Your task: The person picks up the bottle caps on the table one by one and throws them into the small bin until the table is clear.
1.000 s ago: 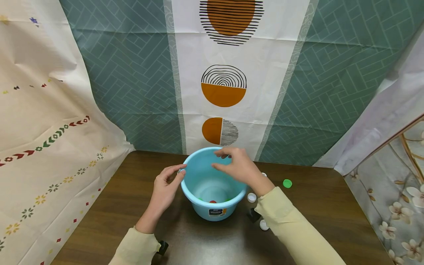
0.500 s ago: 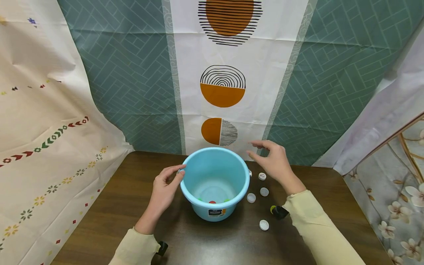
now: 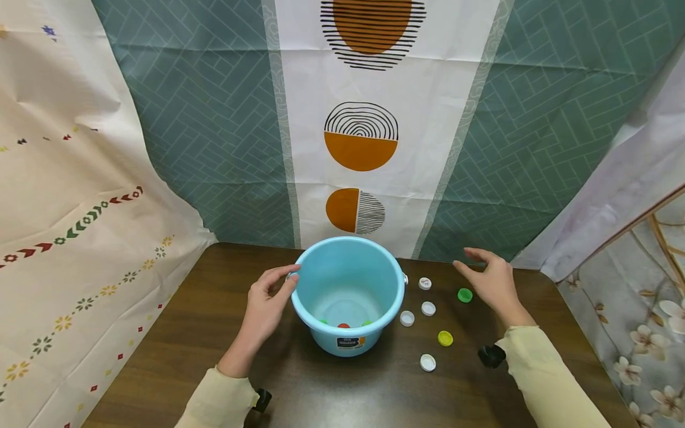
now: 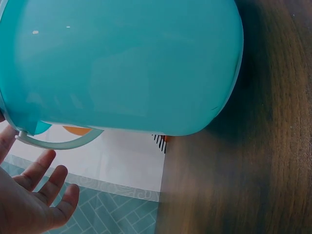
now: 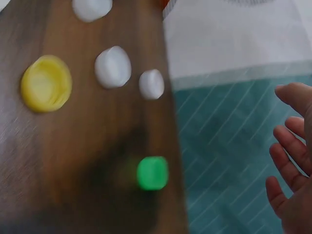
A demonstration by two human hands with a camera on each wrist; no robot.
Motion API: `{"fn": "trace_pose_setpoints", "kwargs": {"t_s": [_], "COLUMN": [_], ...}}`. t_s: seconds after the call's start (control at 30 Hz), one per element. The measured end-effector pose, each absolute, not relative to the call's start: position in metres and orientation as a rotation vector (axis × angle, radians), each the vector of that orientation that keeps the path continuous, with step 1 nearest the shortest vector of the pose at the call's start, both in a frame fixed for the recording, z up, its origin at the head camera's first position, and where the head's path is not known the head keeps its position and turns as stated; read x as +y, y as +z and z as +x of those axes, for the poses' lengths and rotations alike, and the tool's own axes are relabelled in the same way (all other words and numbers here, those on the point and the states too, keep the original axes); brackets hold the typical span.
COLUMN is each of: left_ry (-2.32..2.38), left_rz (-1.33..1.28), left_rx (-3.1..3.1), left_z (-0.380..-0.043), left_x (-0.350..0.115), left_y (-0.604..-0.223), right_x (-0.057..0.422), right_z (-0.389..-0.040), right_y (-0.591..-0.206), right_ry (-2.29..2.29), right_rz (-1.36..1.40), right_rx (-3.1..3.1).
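A light blue bucket (image 3: 348, 348) stands upright on the table, with red and green bits showing low inside it. My left hand (image 3: 266, 303) pinches its left rim between thumb and forefinger. In the left wrist view the other fingers of that hand (image 4: 36, 197) spread loosely beside the bucket's handle (image 4: 73, 143). Over the table's right side, my right hand (image 3: 493, 286) hovers with fingers relaxed and nothing in them. A green bottle cap (image 3: 464, 295) lies just left of it on the table. The right wrist view shows this hand (image 5: 295, 151) apart from the green cap (image 5: 152, 173).
Between the bucket and my right hand lie a yellow bottle cap (image 3: 445, 338) and several white caps (image 3: 427, 308), one white cap (image 3: 427, 362) nearest the front. Behind the wooden table (image 3: 176, 333) hangs a patterned curtain (image 3: 225, 148).
My right hand has moved from over the bucket out to the right, near the green cap, bringing the yellow cap and white caps into sight. My left hand has stayed at the rim.
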State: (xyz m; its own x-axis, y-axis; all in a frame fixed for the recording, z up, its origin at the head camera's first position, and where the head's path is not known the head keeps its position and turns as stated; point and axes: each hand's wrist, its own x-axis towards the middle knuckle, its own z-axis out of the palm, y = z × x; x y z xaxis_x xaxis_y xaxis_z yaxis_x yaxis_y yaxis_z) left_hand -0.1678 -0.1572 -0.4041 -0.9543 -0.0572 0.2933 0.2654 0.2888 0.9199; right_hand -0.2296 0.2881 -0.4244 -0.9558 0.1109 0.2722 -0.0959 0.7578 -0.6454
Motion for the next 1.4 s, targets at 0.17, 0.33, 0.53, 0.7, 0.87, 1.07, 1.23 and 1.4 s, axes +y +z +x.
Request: {"fn": "trace_pose_setpoints", "kwargs": {"t_s": [0.17, 0.33, 0.53, 0.7, 0.87, 1.07, 1.23, 1.4], "left_ry": [-1.71, -1.697, -1.658, -1.634, -1.645, -1.66, -1.665, -1.664], "left_rz": [-0.198, -0.203, -0.194, -0.186, -0.186, -0.204, -0.203, -0.201], "left_rx": [-2.286, -2.284, -2.282, -2.288, -2.287, -2.28, -2.279, -2.282], "left_z": [-0.17, -0.18, -0.184, -0.183, -0.183, -0.184, -0.184, -0.184], "left_x": [-0.158, -0.162, -0.164, -0.163, -0.164, -0.164, -0.164, -0.165], "left_y": [-0.408, -0.426, -0.435, -0.435, -0.435, -0.436, -0.437, -0.437], "right_x": [0.305, 0.317, 0.324, 0.326, 0.327, 0.327, 0.327, 0.326], "right_z": [-0.227, -0.227, -0.224, -0.224, -0.224, -0.224, -0.226, -0.227], "right_y": [-0.446, -0.466, -0.482, -0.491, -0.5, -0.507, -0.512, -0.515], "right_ry": [0.968, 0.933, 0.955, 0.958, 0.933, 0.906, 0.888, 0.862], "right_rz": [-0.053, -0.07, -0.06, -0.05, -0.039, -0.044, -0.036, -0.032], "right_rx": [-2.744, -2.847, -2.937, -2.965, -2.986, -2.995, -2.996, -3.006]}}
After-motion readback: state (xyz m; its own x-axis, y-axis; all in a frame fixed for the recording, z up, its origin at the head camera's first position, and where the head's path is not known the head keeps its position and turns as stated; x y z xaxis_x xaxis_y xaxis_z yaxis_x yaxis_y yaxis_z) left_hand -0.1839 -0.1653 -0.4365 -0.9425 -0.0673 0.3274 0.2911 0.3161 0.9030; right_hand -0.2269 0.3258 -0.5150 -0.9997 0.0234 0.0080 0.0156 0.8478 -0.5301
